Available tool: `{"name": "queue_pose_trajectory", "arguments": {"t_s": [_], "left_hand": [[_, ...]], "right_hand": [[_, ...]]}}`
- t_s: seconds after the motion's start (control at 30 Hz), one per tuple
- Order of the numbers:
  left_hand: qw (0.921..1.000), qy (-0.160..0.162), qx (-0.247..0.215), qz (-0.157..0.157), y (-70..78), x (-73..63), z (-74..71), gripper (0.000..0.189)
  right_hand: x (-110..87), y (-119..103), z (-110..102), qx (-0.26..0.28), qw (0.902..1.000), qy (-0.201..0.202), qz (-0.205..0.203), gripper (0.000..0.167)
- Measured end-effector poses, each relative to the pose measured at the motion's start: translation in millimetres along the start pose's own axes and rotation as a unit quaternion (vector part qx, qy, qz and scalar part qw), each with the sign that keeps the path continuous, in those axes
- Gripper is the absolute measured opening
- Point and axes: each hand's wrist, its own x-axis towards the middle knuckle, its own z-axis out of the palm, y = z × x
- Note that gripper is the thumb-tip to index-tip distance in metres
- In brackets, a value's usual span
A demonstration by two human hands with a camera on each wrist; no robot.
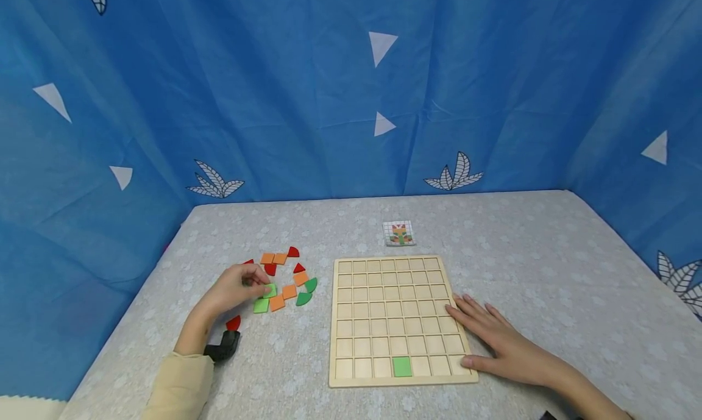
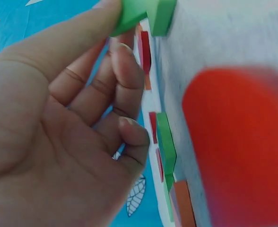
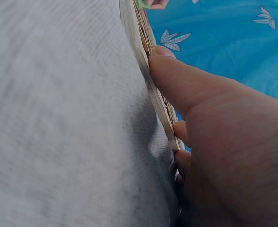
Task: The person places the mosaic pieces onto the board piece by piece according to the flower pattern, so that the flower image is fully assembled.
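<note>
My left hand [image 1: 238,286] is over the loose tiles at the left, its thumb and fingers pinching a light green square tile [image 1: 270,291]. In the left wrist view that green tile [image 2: 133,14] shows at the top, cut off by the frame edge. Another light green square [image 1: 261,306] lies just below it. My right hand [image 1: 496,344] rests with extended fingers on the right edge of a wooden grid board [image 1: 403,381]. One light green tile [image 1: 402,366] sits in the board's bottom row, in the middle column. The right thumb [image 3: 177,68] touches the board's rim.
Orange squares [image 1: 277,303], red quarter-round pieces [image 1: 293,252] and dark green ones [image 1: 304,298] lie scattered around the left hand. A small pattern card [image 1: 399,233] lies behind the board. Blue curtain [image 1: 351,103] surrounds the cloth-covered table [image 1: 521,237].
</note>
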Motion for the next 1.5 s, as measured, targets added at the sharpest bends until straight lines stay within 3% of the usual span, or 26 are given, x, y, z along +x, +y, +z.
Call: {"name": "queue_pose_trajectory", "arguments": {"t_s": [0.2,0.47,0.73,0.9,1.07,1.33,1.5], "left_hand": [[0.9999,0.011,-0.012,-0.002,9.0,-0.6,-2.4,0.008],[0.9950,0.000,-0.097,0.022,26.4,-2.5,1.7,0.014],[0.9829,-0.018,-0.181,0.025,64.8,-7.6,21.8,0.019],[0.9812,-0.028,-0.187,0.038,87.8,-2.4,34.5,0.018],[0.9776,-0.055,-0.191,0.069,111.3,2.1,53.2,0.012],[0.9615,-0.144,-0.192,0.134,139.5,11.6,101.1,0.008],[0.9620,-0.157,-0.178,0.134,148.0,11.5,122.4,0.007]], "right_hand": [[1.4,0,-1,0.009,0.9999,-0.005,0.011,0.074],[-0.2,0,1,0.006,1.0000,-0.001,0.003,0.074],[-7.1,-1,3,0.009,1.0000,-0.002,-0.003,0.073],[-3.3,0,2,0.009,1.0000,0.004,-0.002,0.073],[-0.9,1,1,0.004,1.0000,0.006,-0.001,0.074],[0.0,2,0,0.001,1.0000,0.009,-0.004,0.074],[-1.5,1,2,0.002,1.0000,0.006,0.004,0.074]]}}
